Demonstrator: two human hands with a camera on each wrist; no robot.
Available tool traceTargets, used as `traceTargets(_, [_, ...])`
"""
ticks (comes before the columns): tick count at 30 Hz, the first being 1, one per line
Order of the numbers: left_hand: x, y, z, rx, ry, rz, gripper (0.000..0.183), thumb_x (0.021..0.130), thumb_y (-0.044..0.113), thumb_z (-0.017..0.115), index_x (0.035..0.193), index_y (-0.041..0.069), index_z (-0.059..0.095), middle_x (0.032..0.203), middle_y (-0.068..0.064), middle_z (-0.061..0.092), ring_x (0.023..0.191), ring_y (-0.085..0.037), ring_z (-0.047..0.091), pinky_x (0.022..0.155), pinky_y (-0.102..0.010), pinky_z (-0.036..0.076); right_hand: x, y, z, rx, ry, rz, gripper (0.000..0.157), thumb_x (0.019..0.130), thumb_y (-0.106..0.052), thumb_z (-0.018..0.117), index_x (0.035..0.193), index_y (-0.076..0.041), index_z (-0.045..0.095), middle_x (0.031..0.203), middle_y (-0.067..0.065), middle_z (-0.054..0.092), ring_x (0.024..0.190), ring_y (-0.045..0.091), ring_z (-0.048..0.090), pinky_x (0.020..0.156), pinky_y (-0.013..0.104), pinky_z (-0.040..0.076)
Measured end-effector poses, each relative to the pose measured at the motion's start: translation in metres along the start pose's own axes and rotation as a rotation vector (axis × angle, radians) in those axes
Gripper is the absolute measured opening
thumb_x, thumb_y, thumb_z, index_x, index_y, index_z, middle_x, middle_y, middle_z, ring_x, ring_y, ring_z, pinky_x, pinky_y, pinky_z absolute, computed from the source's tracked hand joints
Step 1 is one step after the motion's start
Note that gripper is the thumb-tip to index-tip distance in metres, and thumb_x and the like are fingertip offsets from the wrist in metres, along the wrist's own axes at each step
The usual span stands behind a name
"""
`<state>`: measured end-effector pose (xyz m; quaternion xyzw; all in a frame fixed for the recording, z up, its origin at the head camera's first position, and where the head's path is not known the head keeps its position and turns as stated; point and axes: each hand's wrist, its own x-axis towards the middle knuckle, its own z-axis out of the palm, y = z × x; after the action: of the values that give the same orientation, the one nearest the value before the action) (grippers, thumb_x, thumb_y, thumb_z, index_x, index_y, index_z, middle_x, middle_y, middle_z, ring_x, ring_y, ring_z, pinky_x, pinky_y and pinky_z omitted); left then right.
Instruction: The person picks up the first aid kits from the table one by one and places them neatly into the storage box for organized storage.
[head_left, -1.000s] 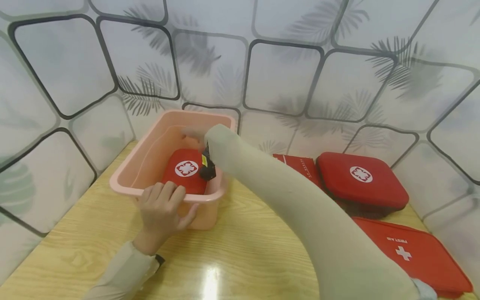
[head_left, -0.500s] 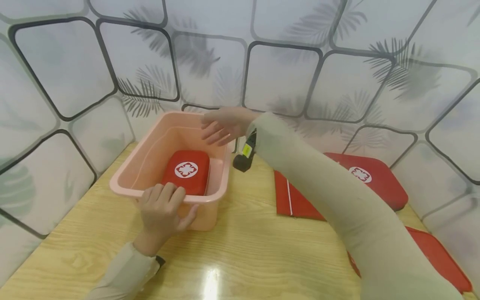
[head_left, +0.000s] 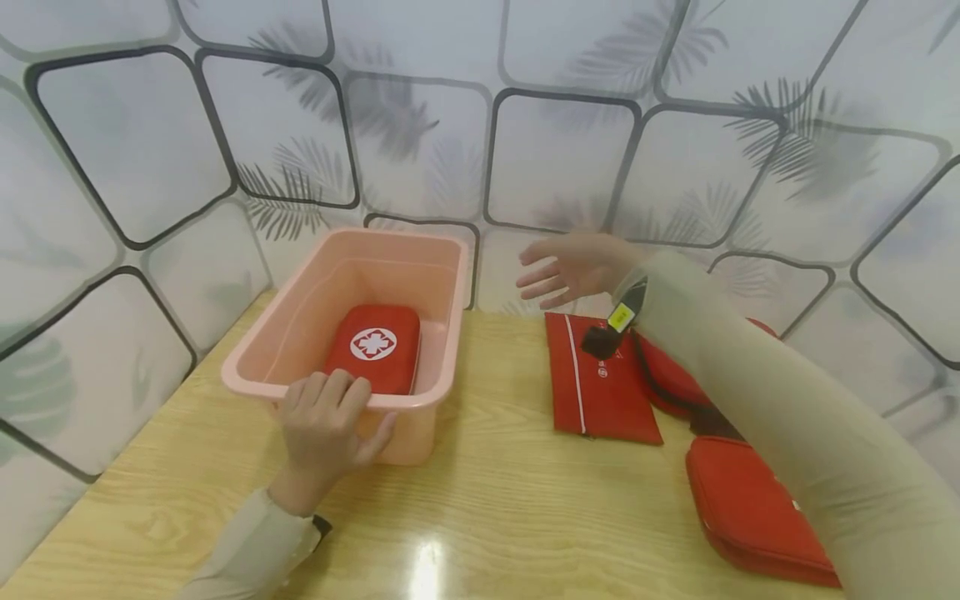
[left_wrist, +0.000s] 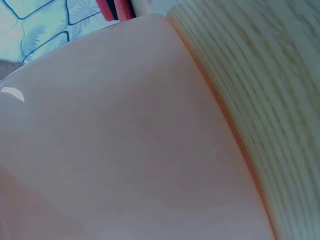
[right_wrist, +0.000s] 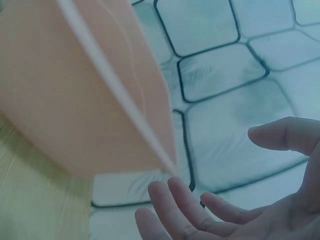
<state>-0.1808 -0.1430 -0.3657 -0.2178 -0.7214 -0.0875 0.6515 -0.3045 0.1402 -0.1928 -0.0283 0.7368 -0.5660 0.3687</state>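
In the head view my left hand (head_left: 318, 437) grips the front rim of a pink plastic tub (head_left: 243, 375), fingers hooked over the edge and thumb outside. A red first aid case (head_left: 405, 329) with a white cross emblem lies inside the tub. My right hand (head_left: 577, 265) hangs in the air right of the tub, fingers spread, holding nothing. The right wrist view has the same loose fingers (right_wrist: 172, 207) in front of the tub's side wall (right_wrist: 50, 95). Up close in the left wrist view, the tub's outer wall (left_wrist: 125, 135) fills most of the picture.
On the wooden table (head_left: 510, 517), a flat red pouch (head_left: 607, 404) lies below my right hand. A thick red case (head_left: 663, 367) and a red zip pouch (head_left: 750, 508) sit further right, partly covered by my right sleeve (head_left: 787, 408). A patterned curtain (head_left: 562, 158) stands behind.
My right hand has come up out of the tub and swung right, over toward the flat red pouch. The left hand keeps its grip on the rim, and the case stays in the tub.
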Motion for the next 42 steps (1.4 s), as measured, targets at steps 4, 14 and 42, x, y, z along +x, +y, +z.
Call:
traceTargets(4, [0.000,0.000,0.000,0.000,-0.001,-0.003,0.052,0.089,0.048,0.038,0.065,0.003,0.047,0.058,-0.011,0.046,0.049,-0.029,0.040,0.047,-0.037,0.028,-0.006,0.023,-0.020,0.026,-0.003,0.029,0.045,0.100,-0.022,0.033,0.141,-0.010,0.022,0.154,0.024,0.016,0.142,0.037,0.024,0.115,0.046,0.023])
traceTargets(14, [-0.001,0.001,-0.001,0.005,-0.005,0.001,0.054,0.090,0.049,0.036,0.064,0.003,0.047,0.058,-0.010,0.046,0.049,-0.028,0.040,0.046,-0.037,0.027,0.005,0.077,-0.055,0.063,0.085,0.138,0.064,0.099,-0.026,0.029,0.150,-0.008,-0.005,0.156,0.024,0.000,0.145,0.038,0.011,0.117,0.047,0.016])
traceTargets(42, [-0.001,0.001,-0.001,-0.001,-0.013,-0.007,0.053,0.090,0.049,0.037,0.064,0.004,0.046,0.058,-0.010,0.045,0.049,-0.027,0.039,0.047,-0.037,0.027,0.033,0.133,-0.076,0.276,0.127,0.264,0.072,0.098,-0.029,0.036,0.150,-0.012,-0.011,0.156,0.024,-0.008,0.144,0.042,0.005,0.115,0.055,0.014])
